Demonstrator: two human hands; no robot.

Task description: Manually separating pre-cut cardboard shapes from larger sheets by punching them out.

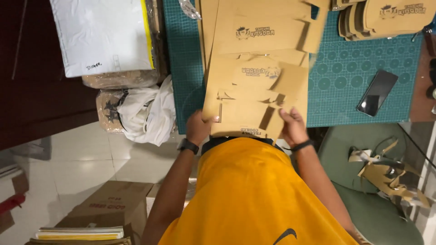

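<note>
My orange shirt [254,190] closest. My left hand [198,128] and right hand [293,127] each pinch near edge of flat brown carton blank [247,119], stack beyond fingers. Folding step; next needs firm crease along score. Phone [377,92] right of right hand.

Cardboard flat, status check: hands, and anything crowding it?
Left hand and right hand grip the cardboard flat by its sides. More flats stacked just behind. Phone lies apart.
</note>
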